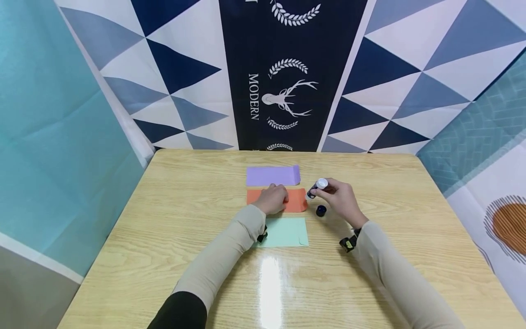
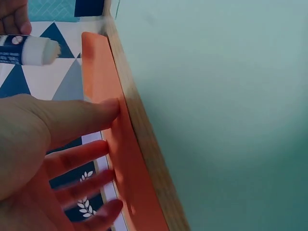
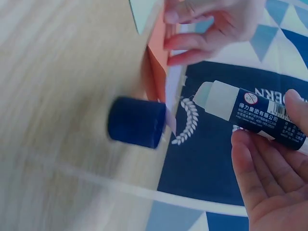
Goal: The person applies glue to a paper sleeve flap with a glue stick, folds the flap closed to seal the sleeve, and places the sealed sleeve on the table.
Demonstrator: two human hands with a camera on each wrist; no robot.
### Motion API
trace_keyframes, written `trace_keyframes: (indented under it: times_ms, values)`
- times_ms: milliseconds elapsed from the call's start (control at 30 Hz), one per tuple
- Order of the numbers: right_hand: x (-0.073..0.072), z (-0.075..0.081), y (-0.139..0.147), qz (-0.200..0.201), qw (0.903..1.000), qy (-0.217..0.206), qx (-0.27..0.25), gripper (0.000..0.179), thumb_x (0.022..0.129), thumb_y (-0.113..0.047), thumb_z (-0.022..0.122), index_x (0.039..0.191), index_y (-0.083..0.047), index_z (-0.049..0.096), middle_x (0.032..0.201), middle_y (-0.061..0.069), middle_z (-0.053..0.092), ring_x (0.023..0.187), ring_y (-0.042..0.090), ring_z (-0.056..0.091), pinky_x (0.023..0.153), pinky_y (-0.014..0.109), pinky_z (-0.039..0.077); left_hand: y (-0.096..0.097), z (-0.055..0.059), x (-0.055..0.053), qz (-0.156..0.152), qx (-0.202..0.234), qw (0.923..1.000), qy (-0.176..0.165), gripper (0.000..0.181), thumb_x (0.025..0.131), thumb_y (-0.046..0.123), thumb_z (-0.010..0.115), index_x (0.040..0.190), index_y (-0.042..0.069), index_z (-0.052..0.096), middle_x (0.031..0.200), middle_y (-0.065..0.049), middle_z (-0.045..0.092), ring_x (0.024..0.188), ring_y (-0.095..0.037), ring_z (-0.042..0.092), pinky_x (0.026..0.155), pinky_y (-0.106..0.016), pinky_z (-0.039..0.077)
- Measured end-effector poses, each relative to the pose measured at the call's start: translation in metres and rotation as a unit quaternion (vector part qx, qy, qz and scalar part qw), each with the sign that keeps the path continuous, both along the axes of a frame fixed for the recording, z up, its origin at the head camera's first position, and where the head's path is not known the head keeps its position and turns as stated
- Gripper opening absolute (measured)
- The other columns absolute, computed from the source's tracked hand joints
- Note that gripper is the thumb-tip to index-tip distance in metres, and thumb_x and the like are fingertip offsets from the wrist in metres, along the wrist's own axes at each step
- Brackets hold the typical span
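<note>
My left hand [image 1: 272, 199] rests its fingertips on an orange envelope [image 1: 297, 201]; the left wrist view shows the thumb and fingers fairly straight against the paper. In my right hand [image 1: 343, 201] is a glue stick [image 1: 316, 188] with a dark blue label, pinched between thumb and fingers. It is uncapped, and its pale glue tip [image 3: 203, 95] shows in the right wrist view. The tilted tube's lower end is close to the envelope's right-hand flap; whether they touch I cannot tell. Below the right hand stands the dark blue cap [image 1: 321, 210] on the table.
A purple envelope [image 1: 271, 176] lies behind the orange one, its flap at the right. Nearer me lies a mint green envelope [image 1: 287, 232], partly under the left forearm. The wooden table [image 1: 164, 219] meets a patterned cloth [image 1: 197, 91] at its back edge.
</note>
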State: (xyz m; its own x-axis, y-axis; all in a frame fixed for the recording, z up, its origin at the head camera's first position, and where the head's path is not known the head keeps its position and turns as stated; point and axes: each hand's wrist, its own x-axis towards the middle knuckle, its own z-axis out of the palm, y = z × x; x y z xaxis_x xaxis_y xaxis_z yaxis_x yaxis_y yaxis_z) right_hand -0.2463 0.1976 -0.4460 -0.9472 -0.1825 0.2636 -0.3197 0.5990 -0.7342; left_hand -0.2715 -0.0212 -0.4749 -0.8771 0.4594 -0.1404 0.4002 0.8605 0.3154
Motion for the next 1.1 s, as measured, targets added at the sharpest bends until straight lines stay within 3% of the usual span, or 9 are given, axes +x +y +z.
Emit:
trace_keyframes:
  times_ms: [100,333,500,733,867,1100]
  values:
    - [-0.001,0.002,0.004,-0.007,1.0000,-0.001,-0.004,0.026,0.088,-0.024,0.074,0.102,-0.002,0.071,0.096,0.018,0.073,0.077,0.001,0.063,0.069,0.012,0.050,0.001,-0.001,-0.003,-0.007,0.003,0.9999,0.008,0.006,0.093,0.011,0.064,0.095,0.012,0.069,0.104,0.000,0.062,0.092,-0.017,0.049,0.085,-0.029,0.044]
    - [-0.006,0.005,0.013,-0.016,0.9998,0.001,0.013,0.025,0.088,-0.025,0.074,0.101,-0.004,0.071,0.096,0.016,0.074,0.076,-0.008,0.058,0.069,0.010,0.048,0.008,0.003,-0.004,-0.033,-0.055,0.9964,0.056,0.015,0.097,0.012,0.056,0.095,0.011,0.071,0.100,-0.002,0.064,0.092,-0.018,0.057,0.084,-0.028,0.049]
    - [-0.010,0.006,0.013,-0.014,0.9999,0.006,0.005,0.025,0.087,-0.024,0.074,0.100,-0.002,0.071,0.095,0.018,0.073,0.075,-0.008,0.058,0.068,0.010,0.047,0.008,0.003,-0.005,-0.042,-0.056,0.9959,0.057,0.015,0.098,0.011,0.055,0.098,0.011,0.070,0.101,-0.002,0.065,0.093,-0.017,0.056,0.086,-0.027,0.048]
    - [-0.023,0.003,-0.009,0.023,0.9995,-0.022,-0.004,0.025,0.088,-0.024,0.074,0.102,-0.004,0.071,0.099,0.014,0.073,0.081,0.005,0.065,0.071,0.016,0.052,0.001,0.001,-0.010,-0.021,-0.013,0.9995,0.018,0.016,0.092,0.007,0.062,0.105,0.009,0.070,0.105,-0.003,0.065,0.098,-0.018,0.058,0.091,-0.027,0.048]
    - [-0.034,-0.003,-0.024,0.054,0.9977,-0.037,0.020,0.025,0.086,-0.021,0.075,0.103,-0.004,0.072,0.098,0.013,0.074,0.084,0.017,0.068,0.074,0.025,0.055,0.000,-0.001,-0.013,-0.012,0.017,0.9998,0.005,0.016,0.090,0.010,0.066,0.105,0.011,0.072,0.107,-0.002,0.067,0.104,-0.018,0.061,0.095,-0.029,0.048]
    - [-0.046,-0.014,-0.038,0.074,0.9953,-0.034,0.053,0.024,0.085,-0.011,0.075,0.107,-0.002,0.071,0.098,0.014,0.074,0.089,0.024,0.068,0.079,0.038,0.055,0.003,-0.002,-0.012,-0.030,0.036,0.9988,0.015,0.010,0.088,0.012,0.071,0.096,0.012,0.077,0.102,-0.003,0.068,0.097,-0.018,0.061,0.090,-0.027,0.049]
